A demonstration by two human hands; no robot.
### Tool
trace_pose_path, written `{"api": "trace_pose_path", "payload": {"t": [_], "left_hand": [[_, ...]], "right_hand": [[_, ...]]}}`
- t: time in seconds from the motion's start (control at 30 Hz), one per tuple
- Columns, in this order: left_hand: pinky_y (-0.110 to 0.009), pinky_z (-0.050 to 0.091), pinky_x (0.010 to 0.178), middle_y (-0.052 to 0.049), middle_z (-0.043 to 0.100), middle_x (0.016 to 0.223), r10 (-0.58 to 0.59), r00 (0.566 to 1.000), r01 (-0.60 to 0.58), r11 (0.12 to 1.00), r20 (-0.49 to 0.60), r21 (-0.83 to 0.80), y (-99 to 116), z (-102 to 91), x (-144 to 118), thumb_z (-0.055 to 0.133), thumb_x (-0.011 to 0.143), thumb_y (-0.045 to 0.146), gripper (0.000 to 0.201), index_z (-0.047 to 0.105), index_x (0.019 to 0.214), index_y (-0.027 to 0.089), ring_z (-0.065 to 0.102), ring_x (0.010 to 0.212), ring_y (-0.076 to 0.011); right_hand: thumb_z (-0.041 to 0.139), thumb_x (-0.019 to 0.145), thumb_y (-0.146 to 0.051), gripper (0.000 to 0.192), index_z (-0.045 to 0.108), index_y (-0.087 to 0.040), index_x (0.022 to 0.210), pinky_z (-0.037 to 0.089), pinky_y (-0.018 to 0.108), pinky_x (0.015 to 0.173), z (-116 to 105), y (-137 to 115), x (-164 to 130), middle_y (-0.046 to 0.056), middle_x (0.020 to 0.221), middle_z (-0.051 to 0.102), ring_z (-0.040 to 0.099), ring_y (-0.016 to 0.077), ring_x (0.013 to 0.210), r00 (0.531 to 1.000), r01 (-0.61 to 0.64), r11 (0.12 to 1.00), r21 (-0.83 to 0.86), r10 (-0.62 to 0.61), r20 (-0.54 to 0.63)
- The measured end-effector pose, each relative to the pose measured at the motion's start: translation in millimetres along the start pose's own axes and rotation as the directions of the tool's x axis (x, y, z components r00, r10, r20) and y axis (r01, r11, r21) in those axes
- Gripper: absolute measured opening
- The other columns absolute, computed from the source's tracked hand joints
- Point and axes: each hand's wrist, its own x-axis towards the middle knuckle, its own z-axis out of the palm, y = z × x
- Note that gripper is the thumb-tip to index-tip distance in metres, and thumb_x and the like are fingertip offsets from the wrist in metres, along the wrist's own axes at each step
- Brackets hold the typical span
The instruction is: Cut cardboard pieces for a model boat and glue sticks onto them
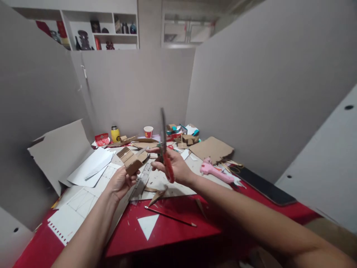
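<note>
My left hand (120, 184) is closed on a small folded piece of brown cardboard (134, 167), gripped at its lower edge. To the right of it, my right hand (180, 169) holds a pair of scissors (168, 167) with red handles. Their blade points up, somewhat blurred, and stands apart from the cardboard piece. Thumb and forefinger of the right hand reach out toward the cardboard. Below the hands lie curled cardboard scraps (158, 193) and a clear ruler (139, 186) on a pale board.
A pencil (173, 217) and a white paper triangle (148, 226) lie on the red tablecloth (122, 242). A pink glue gun (216, 171) and flat cardboard (212, 149) are at the right. White sheets (92, 167), a yellow bottle (115, 134) and a paper cup (148, 131) stand farther back.
</note>
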Motion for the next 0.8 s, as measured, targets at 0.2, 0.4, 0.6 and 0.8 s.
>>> {"api": "trace_pose_path", "payload": {"t": [0.2,0.4,0.6,0.8], "left_hand": [[-0.012,0.033,0.038,0.000,0.059,0.054,-0.015,1.000,0.016,0.986,-0.005,0.168,-4.5,3.2,-1.1,0.070,0.061,0.015,0.018,0.062,0.076,0.012,0.044,0.039,-0.0037],[-0.017,0.043,0.040,-0.001,0.064,0.057,0.105,0.986,-0.074,0.970,-0.126,0.231,6.1,0.9,-3.0,0.066,0.074,0.034,0.032,0.059,0.099,0.016,0.051,0.041,-0.0085],[-0.018,0.043,0.041,0.002,0.062,0.052,0.245,0.969,-0.215,0.878,-0.015,0.427,4.1,6.8,-8.6,0.073,0.072,0.036,0.041,0.059,0.106,0.016,0.053,0.041,-0.0103],[-0.020,0.046,0.044,-0.003,0.068,0.060,0.215,0.976,-0.201,0.840,0.030,0.504,-4.5,7.7,-7.5,0.072,0.074,0.038,0.033,0.063,0.093,0.013,0.056,0.043,-0.0097]], "right_hand": [[0.072,0.070,-0.039,0.030,0.056,-0.016,0.080,0.046,0.024,0.059,21.5,18.7,12.1,-0.001,0.071,0.052,0.051,0.0115,0.062,0.999,0.009,0.996,0.093,-0.014,0.051],[0.073,0.068,-0.038,0.032,0.055,-0.017,0.084,0.044,0.023,0.057,13.2,30.4,18.8,-0.002,0.074,0.051,0.048,0.0100,0.061,0.991,-0.015,0.988,0.155,0.035,-0.128],[0.076,0.064,-0.037,0.036,0.054,-0.017,0.084,0.044,0.023,0.051,8.1,40.6,19.6,-0.004,0.069,0.050,0.045,0.0083,0.053,0.983,-0.100,0.955,0.279,0.138,-0.122],[0.077,0.063,-0.037,0.034,0.055,-0.016,0.077,0.043,0.021,0.051,15.3,34.8,13.5,-0.003,0.072,0.053,0.047,0.0081,0.057,0.992,-0.048,0.965,0.257,0.077,-0.104]]}}
